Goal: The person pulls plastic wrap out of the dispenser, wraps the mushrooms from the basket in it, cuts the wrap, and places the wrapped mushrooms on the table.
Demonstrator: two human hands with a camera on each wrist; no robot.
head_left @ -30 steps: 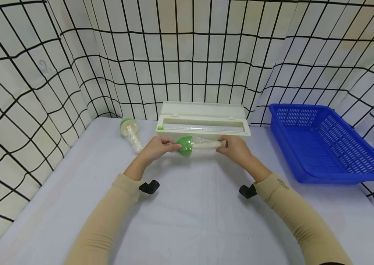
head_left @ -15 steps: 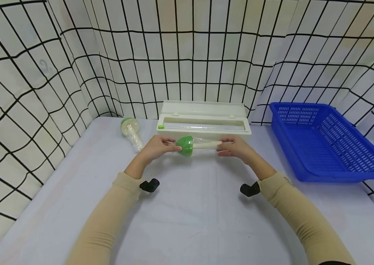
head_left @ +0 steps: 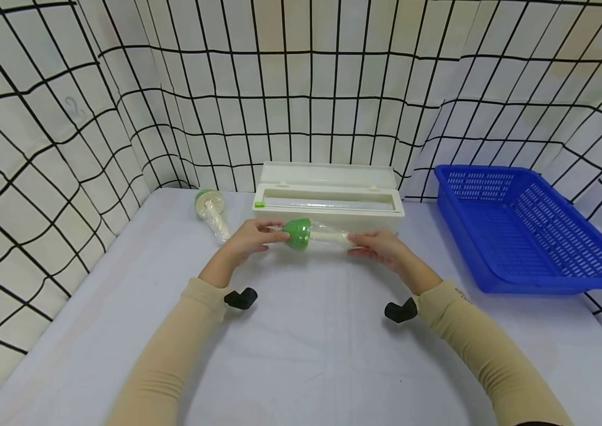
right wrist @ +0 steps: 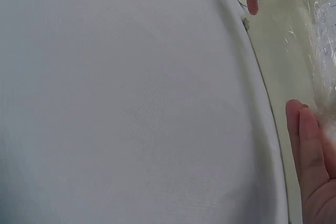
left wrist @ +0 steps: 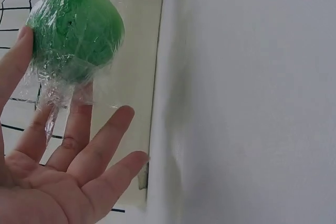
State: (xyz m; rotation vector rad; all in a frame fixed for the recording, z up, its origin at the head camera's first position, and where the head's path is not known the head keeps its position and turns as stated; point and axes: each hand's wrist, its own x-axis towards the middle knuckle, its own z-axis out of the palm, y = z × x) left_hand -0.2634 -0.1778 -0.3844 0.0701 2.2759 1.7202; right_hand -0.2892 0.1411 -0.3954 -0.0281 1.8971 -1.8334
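Note:
A toy-like mushroom with a green cap and a pale stem, wrapped in clear cling film, is held level between both hands in front of the white box. My left hand holds the cap end. In the left wrist view the thumb lies against the green cap, one finger meets the gathered film below it, and the other fingers are spread. My right hand pinches the wrapped stem end; its fingertips partly cover that end. A second wrapped mushroom lies on the table, left of my left hand.
A white cling film dispenser stands at the back with its lid raised, a film roll inside and a green slider on its edge. To the right is a blue plastic basket. Black wire mesh walls in the white table.
My right hand loosened its fingers at the stem end, shifted its grip and pinches it again. The left hand stayed at the cap, and the mushroom hardly moved.

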